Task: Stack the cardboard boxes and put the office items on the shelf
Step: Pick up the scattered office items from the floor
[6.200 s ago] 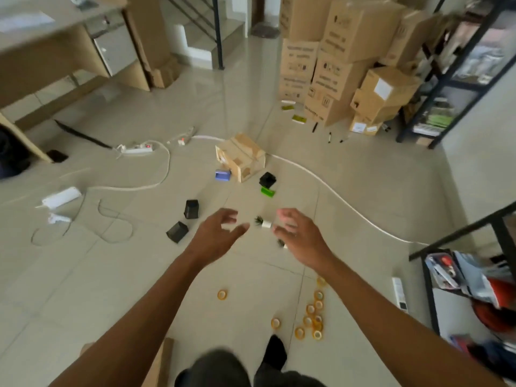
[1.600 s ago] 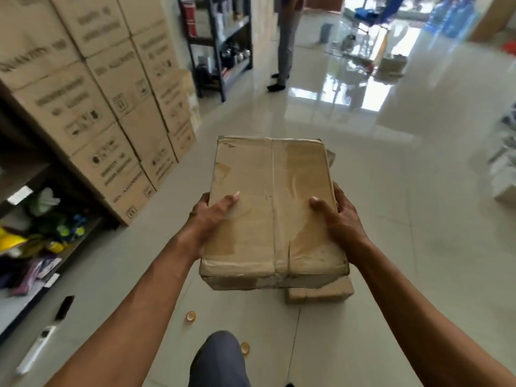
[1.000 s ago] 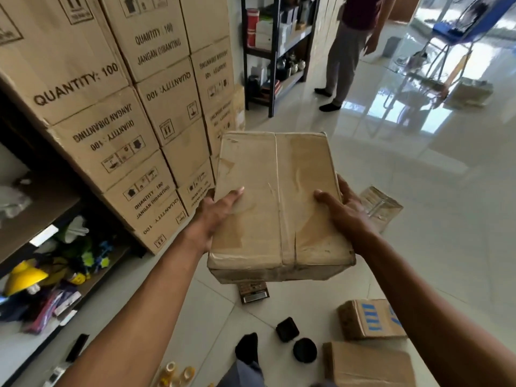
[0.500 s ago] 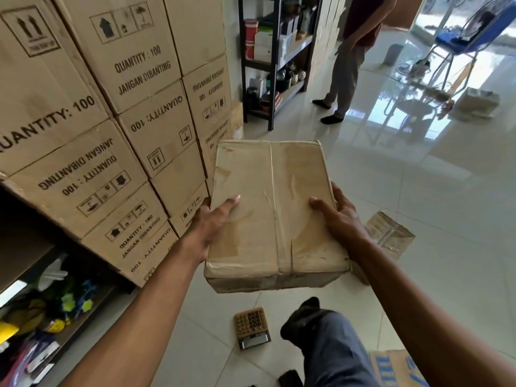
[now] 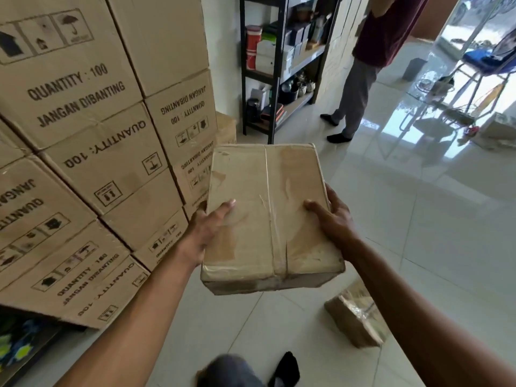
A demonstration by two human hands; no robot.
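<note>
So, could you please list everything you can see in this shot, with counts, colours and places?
taped box: one, tan, held up at centre
printed cartons: a stacked wall, count unclear, brown, left
small wrapped box: one, brown under clear film, on the floor at lower right
shelf unit: one, black frame, far centre, holding assorted small items
low shelf: one, dark, bottom left, with colourful items
other person: one, maroon top, grey trousers, standing by the shelf unit
chair: one, blue seat, far right
floor: pale glossy tiles
hands: left hand and right hand, gripping the box's sides
</note>
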